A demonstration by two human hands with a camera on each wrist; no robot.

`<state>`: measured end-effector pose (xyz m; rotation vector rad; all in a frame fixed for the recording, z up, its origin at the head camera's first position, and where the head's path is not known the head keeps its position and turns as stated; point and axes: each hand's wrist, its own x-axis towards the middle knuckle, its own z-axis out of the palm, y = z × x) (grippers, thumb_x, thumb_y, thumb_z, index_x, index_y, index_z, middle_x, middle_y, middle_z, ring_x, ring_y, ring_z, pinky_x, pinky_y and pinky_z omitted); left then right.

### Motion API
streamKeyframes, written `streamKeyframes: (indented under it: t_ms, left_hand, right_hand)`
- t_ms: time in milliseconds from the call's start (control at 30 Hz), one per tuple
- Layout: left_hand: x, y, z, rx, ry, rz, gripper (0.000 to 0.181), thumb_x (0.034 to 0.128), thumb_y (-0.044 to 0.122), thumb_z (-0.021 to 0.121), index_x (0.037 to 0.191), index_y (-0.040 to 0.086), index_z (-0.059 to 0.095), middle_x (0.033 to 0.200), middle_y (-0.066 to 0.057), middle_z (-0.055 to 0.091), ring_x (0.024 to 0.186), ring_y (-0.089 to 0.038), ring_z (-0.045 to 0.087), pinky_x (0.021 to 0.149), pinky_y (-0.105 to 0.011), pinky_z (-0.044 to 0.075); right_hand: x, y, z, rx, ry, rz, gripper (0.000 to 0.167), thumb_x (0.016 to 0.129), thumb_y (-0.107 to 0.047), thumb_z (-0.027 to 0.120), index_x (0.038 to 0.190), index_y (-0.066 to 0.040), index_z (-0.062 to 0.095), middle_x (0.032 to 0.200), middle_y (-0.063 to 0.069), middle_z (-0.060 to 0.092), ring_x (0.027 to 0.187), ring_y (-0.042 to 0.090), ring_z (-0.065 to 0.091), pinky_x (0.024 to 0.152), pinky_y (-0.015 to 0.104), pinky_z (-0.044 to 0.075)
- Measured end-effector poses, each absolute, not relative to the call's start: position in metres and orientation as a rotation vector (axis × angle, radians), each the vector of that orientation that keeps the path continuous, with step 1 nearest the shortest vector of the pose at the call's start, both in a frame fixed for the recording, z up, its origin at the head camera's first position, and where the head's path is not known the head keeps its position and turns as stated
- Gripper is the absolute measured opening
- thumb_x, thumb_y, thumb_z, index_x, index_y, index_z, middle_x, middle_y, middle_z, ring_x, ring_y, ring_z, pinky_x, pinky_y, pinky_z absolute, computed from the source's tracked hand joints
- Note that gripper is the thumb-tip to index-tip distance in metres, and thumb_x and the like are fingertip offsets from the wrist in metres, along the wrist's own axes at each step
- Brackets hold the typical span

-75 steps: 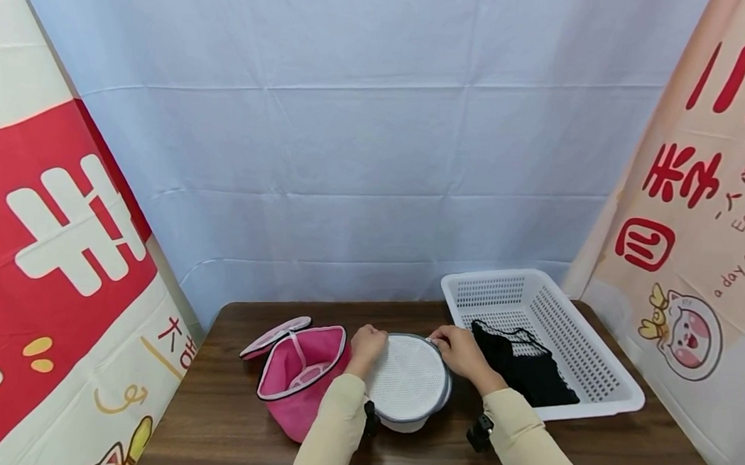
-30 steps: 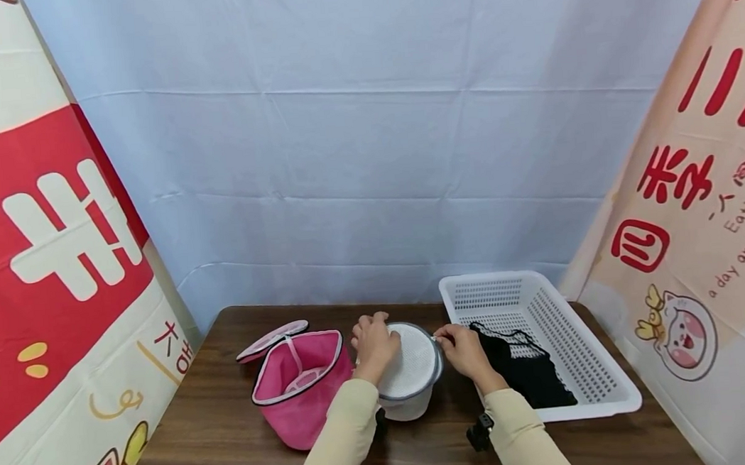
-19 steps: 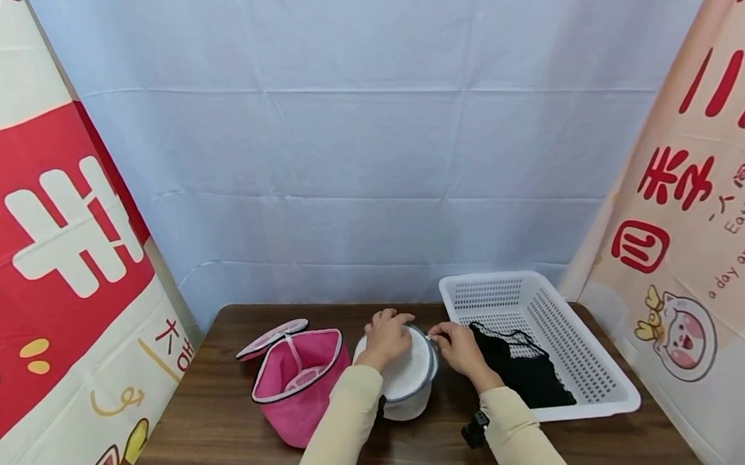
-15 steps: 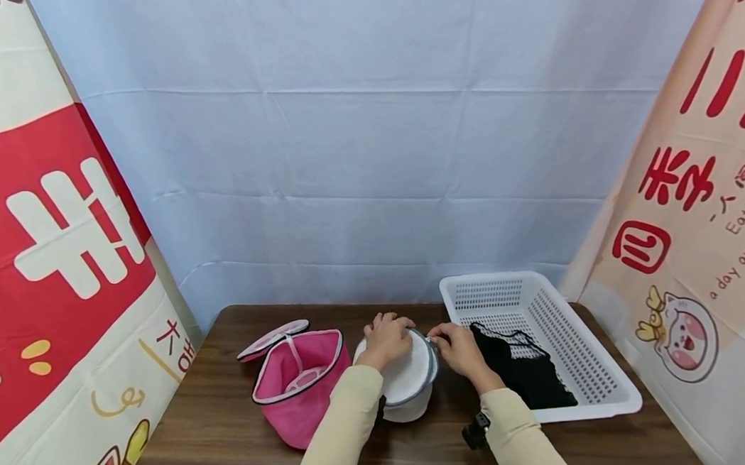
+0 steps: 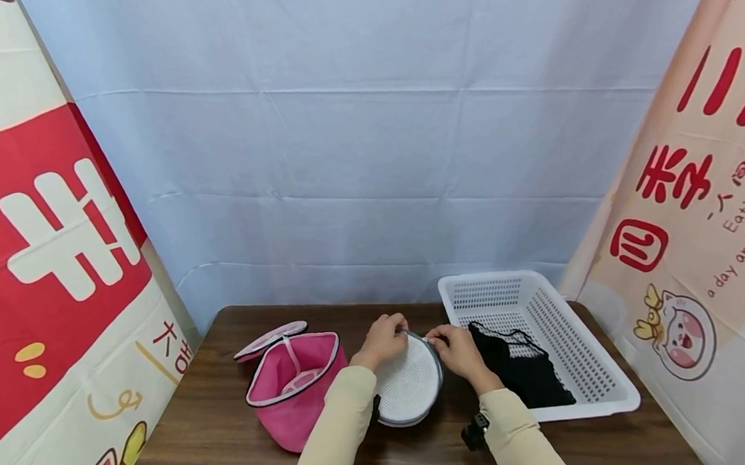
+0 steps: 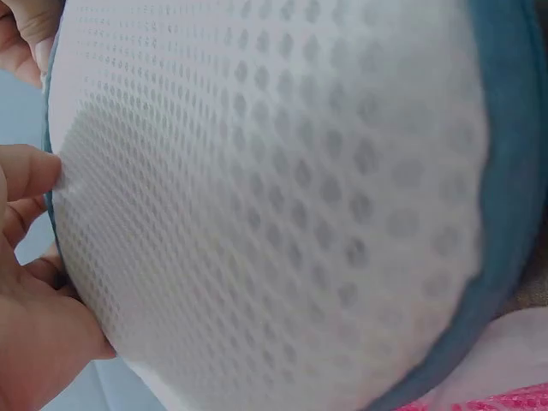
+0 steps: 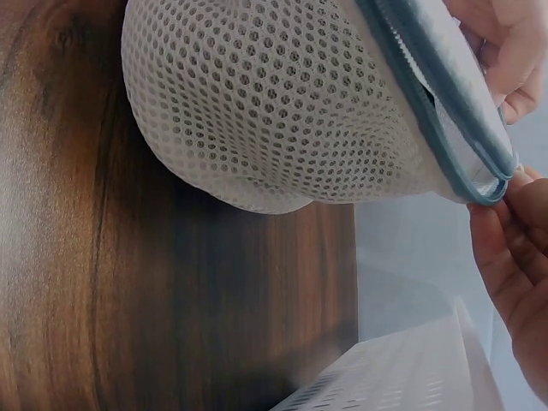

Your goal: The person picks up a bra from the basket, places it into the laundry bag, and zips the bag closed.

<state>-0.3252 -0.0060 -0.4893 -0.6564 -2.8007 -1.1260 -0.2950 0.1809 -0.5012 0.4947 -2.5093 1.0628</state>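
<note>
A round white mesh bag [image 5: 407, 383] with a grey-blue trimmed lid stands between the hands. The left hand [image 5: 383, 342] pinches the lid's back edge; the left wrist view shows its fingers [image 6: 30, 171] at the rim of the mesh [image 6: 257, 188]. At the rim's back right, the right hand [image 5: 461, 351] pinches the trim near the zipper. In the right wrist view a gap shows along part of the zipper between lid and mesh side [image 7: 274, 94], with the right hand [image 7: 518, 257] at the gap's end.
A pink bag [image 5: 294, 418] with its lid folded back stands left of the white bag. A white basket [image 5: 584, 344] with black cloth [image 5: 535, 379] in it lies at the right of the brown table [image 5: 198, 414]. A pale blue curtain hangs behind.
The left hand has moved from lying over the lid to pinching its back edge. The white lid now faces more upward and is less covered. The right hand has stayed at the rim.
</note>
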Motion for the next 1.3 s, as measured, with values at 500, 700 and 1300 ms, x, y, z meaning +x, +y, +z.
streamKeyframes:
  t_ms: [500, 700, 1300]
  left_hand:
    - [-0.322, -0.005, -0.486, -0.476, -2.814, -1.291, 0.007, 0.0884, 0.014, 0.054, 0.084, 0.015, 0.06, 0.079, 0.002, 0.054, 0.068, -0.015, 0.046, 0.06, -0.029, 0.038]
    - [-0.315, -0.005, -0.489, -0.319, -2.835, -1.402, 0.008, 0.0868, 0.016, 0.054, 0.082, 0.015, 0.06, 0.08, 0.003, 0.055, 0.07, -0.015, 0.047, 0.062, -0.031, 0.038]
    - [-0.306, -0.014, -0.489, 0.142, -2.61, -1.633, 0.009, 0.0782, 0.013, 0.056, 0.075, 0.006, 0.06, 0.073, -0.002, 0.055, 0.067, -0.018, 0.047, 0.061, -0.032, 0.04]
  right_hand:
    - [-0.294, 0.181, -0.499, 0.498, -2.499, 1.034, 0.004, 0.084, -0.002, 0.066, 0.082, -0.004, 0.069, 0.077, 0.001, 0.065, 0.068, 0.014, 0.059, 0.06, 0.03, 0.048]
    - [-0.285, 0.177, -0.501, 0.489, -2.511, 1.012, 0.005, 0.083, -0.001, 0.067, 0.082, -0.005, 0.069, 0.078, 0.0, 0.064, 0.065, 0.013, 0.057, 0.057, 0.028, 0.046]
    - [-0.278, 0.185, -0.498, 0.503, -2.501, 0.919, 0.008, 0.082, 0.002, 0.066, 0.082, -0.006, 0.067, 0.077, 0.0, 0.062, 0.065, 0.014, 0.056, 0.059, 0.031, 0.046]
